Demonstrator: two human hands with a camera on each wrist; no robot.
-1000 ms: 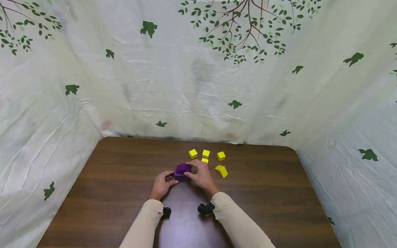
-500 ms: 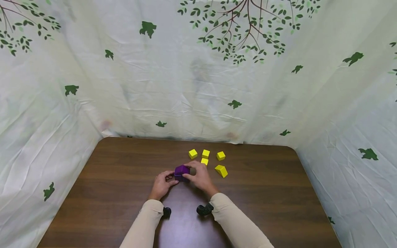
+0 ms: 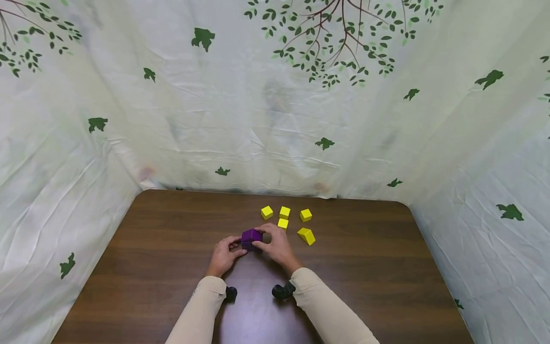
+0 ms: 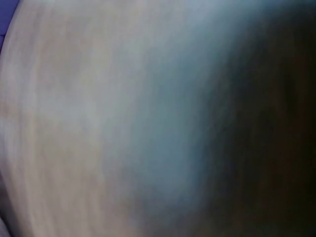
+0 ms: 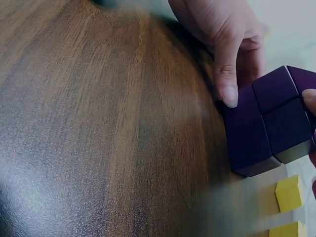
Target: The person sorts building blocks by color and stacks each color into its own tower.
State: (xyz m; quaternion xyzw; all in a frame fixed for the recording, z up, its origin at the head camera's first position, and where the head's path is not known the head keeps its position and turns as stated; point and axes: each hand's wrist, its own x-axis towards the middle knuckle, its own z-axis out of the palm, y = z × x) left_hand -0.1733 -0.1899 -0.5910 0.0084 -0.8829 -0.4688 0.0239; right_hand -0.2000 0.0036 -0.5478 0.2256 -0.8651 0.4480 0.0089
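Purple blocks (image 3: 251,236) stand stacked against each other near the middle of the table. In the right wrist view, the dark side of the purple stack (image 5: 266,118) shows seams between blocks. At its left side is my left hand (image 3: 223,256), with the thumb (image 5: 229,81) against a lower block and the fingers partly hidden behind. From the right, my right hand (image 3: 278,244) pinches an upper purple block between thumb and fingers. Only its fingertips show at the edge of the right wrist view. The left wrist view is mostly blur, with a purple corner (image 4: 6,17) at upper left.
Several yellow blocks lie beyond and right of my right hand, among them a yellow cube (image 3: 267,212) and a larger yellow wedge-like block (image 3: 307,236). The brown table (image 3: 172,224) meets a pale leaf-patterned cloth (image 3: 266,119) at its back and sides.
My right hand has shifted slightly left with the upper purple block, which now sits more squarely over the blocks beneath. My left hand has stayed in place.
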